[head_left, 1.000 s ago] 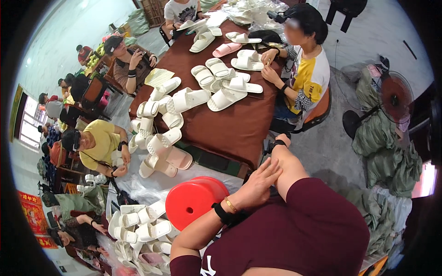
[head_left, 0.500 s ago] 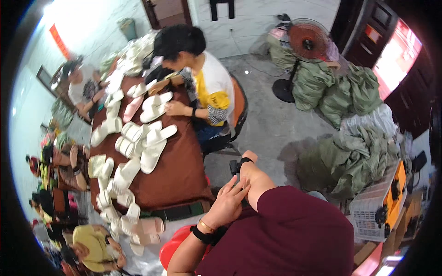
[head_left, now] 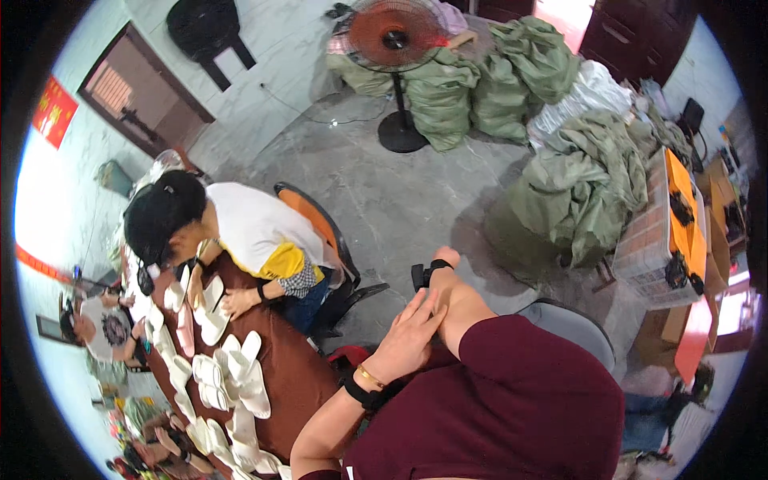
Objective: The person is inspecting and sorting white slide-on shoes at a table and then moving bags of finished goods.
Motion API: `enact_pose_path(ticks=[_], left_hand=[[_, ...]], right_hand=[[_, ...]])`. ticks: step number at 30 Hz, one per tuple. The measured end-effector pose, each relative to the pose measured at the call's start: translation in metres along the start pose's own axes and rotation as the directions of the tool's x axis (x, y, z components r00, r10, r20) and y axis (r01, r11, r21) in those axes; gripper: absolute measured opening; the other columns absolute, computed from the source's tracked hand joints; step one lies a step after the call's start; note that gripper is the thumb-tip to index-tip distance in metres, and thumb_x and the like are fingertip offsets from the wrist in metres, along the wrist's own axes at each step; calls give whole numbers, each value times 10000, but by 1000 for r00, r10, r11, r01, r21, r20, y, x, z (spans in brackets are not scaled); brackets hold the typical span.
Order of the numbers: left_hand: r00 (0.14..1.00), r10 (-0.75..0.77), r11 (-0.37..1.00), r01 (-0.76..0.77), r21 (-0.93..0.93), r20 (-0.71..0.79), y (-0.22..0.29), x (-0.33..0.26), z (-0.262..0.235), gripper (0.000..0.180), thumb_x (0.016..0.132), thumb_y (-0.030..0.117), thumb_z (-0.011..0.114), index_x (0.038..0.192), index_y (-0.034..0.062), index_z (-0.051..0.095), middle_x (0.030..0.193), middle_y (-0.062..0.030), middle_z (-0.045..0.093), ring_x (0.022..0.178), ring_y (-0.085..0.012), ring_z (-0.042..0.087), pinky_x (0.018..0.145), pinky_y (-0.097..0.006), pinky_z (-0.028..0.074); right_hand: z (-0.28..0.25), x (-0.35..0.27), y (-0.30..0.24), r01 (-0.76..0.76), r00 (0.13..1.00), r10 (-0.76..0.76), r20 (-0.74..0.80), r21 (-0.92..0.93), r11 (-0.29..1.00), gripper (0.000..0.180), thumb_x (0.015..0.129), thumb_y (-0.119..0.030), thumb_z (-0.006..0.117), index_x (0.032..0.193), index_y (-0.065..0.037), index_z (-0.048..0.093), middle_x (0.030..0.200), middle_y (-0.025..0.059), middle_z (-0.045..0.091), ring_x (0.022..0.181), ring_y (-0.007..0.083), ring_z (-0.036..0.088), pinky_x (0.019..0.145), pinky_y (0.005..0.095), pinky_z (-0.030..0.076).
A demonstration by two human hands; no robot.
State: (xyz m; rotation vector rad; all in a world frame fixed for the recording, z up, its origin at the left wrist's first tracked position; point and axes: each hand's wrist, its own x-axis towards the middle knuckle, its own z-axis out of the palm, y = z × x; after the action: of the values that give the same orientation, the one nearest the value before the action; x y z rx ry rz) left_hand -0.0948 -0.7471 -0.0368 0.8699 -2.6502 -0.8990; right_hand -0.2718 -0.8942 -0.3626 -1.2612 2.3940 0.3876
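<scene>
1. Head view — left hand [head_left: 406, 340]: fingers straight and together, palm laid flat on the right forearm [head_left: 464, 308]. It pinches nothing. A gold bangle [head_left: 370, 376] and a black wristband [head_left: 358, 394] sit on the left wrist.
2. Head view — right hand: the arm bends at the elbow and rises away from the camera, ending at a black wrist strap [head_left: 428, 270]. The hand itself is foreshortened; whether its fingers are spread or curled cannot be told.
3. Clothing: both upper arms carry the dark red sleeves of the wearer's shirt [head_left: 512, 400].
4. Nearest objects: a red stool [head_left: 350, 354] shows just below the left hand, partly hidden by it. A grey chair back [head_left: 572, 324] lies just beside the right shoulder.
5. Work surface: a table with a brown cloth [head_left: 300, 380] runs along the lower left, well apart from both hands. White slippers [head_left: 240, 376] lie on it in rows.
6. Other people: a person in a white and yellow shirt [head_left: 256, 232] sits on an orange-backed chair [head_left: 308, 212], leaning over the table — hands near the slippers.
7. Background: a standing fan [head_left: 396, 36] and green sacks [head_left: 576, 184] occupy the grey floor.
</scene>
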Motion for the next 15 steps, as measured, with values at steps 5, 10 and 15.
enact_pose_path(ticks=[5, 10, 15], left_hand=[[973, 218, 964, -201, -176, 77, -8, 23, -3, 474, 713, -27, 505, 1180, 45, 542, 1360, -200, 359, 1301, -390, 254, 1038, -429, 275], [940, 320, 913, -273, -304, 116, -5, 26, 8, 277, 746, 40, 588, 1017, 66, 642, 1309, -142, 449, 1278, -358, 307, 1026, -410, 296], [942, 316, 901, -260, -346, 115, 0, 25, 25, 153, 715, 87, 656, 865, 87, 684, 1267, -101, 500, 1253, -312, 350, 1001, -391, 327]], right_hand=[[21, 6, 61, -293, 953, 301, 20, 300, 908, 231, 829, -131, 476, 828, -123, 706, 886, 81, 678, 827, 240, 655, 652, 354, 513], [61, -5, 102, -466, 868, 488, 91, 490, 737, 246, 853, -193, 471, 874, -83, 690, 943, 144, 658, 859, 264, 647, 698, 382, 523], [60, -47, 132, -526, 843, 521, 137, 417, 742, 245, 857, -186, 470, 932, -122, 695, 977, 72, 666, 893, 246, 645, 698, 362, 526]])
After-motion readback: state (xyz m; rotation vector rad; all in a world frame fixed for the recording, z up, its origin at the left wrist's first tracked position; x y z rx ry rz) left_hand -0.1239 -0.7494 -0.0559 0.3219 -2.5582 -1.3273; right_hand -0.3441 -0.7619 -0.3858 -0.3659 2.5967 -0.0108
